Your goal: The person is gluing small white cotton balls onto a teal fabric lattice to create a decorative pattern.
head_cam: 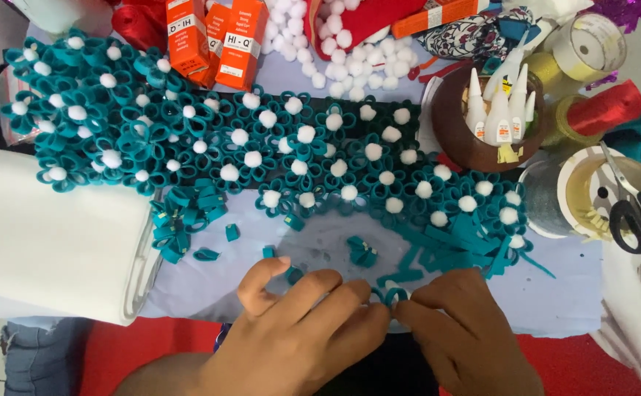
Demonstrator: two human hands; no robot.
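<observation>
My left hand (313,323) and my right hand (467,330) meet at the near edge of the pale work surface (555,293). Together their fingertips pinch a small teal felt loop (394,296). Just beyond lie loose teal felt strips (452,246) and a folded teal piece (361,251). A long band of finished teal felt flowers with white pompom centres (298,158) runs across the surface from far left to right.
A white fabric roll (49,235) lies at left. Orange glue boxes (218,40) and loose white pompoms (350,51) sit at the back. A brown bowl of glue bottles (493,114), ribbon spools (592,44) and black scissors (632,205) stand at right.
</observation>
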